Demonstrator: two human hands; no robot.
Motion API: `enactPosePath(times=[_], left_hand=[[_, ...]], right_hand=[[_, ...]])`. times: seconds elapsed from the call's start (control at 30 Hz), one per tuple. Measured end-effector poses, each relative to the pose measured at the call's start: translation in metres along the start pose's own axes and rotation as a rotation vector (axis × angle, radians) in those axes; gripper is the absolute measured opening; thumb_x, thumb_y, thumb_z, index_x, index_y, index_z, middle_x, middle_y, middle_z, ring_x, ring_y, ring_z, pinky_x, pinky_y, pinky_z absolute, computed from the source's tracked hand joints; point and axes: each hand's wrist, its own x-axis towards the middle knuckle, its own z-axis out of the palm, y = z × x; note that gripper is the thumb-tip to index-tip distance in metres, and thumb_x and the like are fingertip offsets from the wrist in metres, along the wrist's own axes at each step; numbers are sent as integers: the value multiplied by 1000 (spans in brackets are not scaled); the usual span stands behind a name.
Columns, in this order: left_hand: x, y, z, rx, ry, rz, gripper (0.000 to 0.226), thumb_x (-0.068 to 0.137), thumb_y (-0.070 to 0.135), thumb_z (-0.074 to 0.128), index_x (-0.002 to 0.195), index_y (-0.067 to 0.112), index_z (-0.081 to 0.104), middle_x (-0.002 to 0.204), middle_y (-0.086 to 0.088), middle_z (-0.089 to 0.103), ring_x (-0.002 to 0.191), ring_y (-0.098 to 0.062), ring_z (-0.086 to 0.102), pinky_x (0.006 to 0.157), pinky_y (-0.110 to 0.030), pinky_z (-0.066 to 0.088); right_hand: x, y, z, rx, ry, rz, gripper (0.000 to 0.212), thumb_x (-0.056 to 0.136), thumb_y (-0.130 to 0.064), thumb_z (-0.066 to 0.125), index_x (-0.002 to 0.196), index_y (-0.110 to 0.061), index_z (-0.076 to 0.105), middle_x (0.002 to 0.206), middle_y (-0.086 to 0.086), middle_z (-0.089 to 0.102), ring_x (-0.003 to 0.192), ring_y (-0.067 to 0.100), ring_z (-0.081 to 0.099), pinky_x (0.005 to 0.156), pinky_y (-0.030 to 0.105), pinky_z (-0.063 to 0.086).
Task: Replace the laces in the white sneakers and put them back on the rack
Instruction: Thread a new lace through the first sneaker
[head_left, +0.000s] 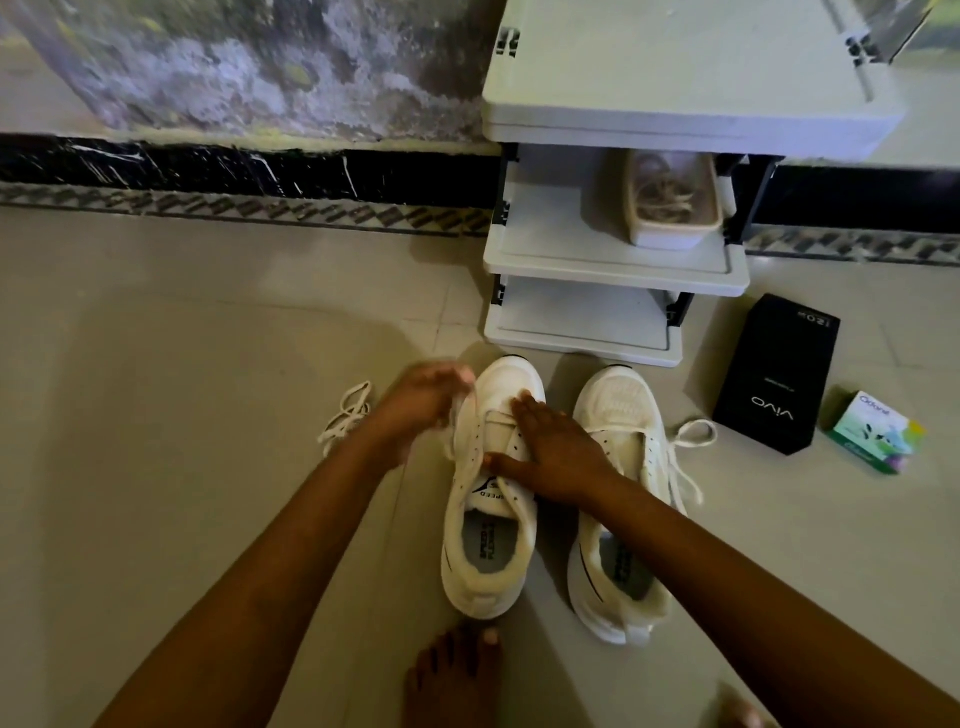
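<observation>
while our right hand lies flat, fingers straight, on the tongue of the left sneaker, our left hand, blurred, pinches its lace beside the toe. we note both white sneakers on the tiled floor, just before the shoe rack; right sneaker laced. a loose lace lies left of the left hand.

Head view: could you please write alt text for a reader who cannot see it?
A person's right hand presses flat on a white sneaker while the left hand grips its lace. A second sneaker, laced, stands beside it on the floor before a white rack; a loose lace, a black box and a green box lie nearby.
</observation>
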Motion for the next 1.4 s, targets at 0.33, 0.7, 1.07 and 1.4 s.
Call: enactPosePath(times=[0.33, 0.7, 1.07, 1.4], left_hand=[[3, 23, -27, 255, 205, 20, 11, 96, 21, 50, 103, 19, 57, 74, 2, 53, 57, -8, 44, 49, -21, 33], [10, -20, -1, 553, -44, -31, 22, 96, 22, 50, 75, 15, 55, 81, -4, 56, 78, -18, 50, 63, -26, 35], [-3, -5, -21, 353, -146, -187, 21, 96, 17, 49, 79, 14, 62, 69, 0, 56, 66, -16, 50, 58, -25, 39], [-8, 37, -1, 377, -251, 222, 35, 90, 21, 60, 125, 26, 55, 127, 8, 56, 120, -7, 49, 99, -29, 42]], right_hand=[[-2, -4, -1, 3, 4, -3, 87, 89, -63, 38, 151, -18, -2, 159, 2, -6, 146, 20, 1, 117, 35, 5], [0, -3, 3, -16, 15, 7, 87, 89, -63, 39, 151, -19, -2, 159, 2, -6, 146, 20, 2, 117, 36, 6], [0, 22, -16, -117, 161, 82, 39, 95, -34, 47, 128, -14, 47, 121, 9, 58, 106, 24, 56, 86, 31, 45], [-18, -29, -115, 607, 60, -148, 30, 98, -25, 46, 73, -18, 62, 65, -8, 53, 68, 10, 49, 66, 21, 43]])
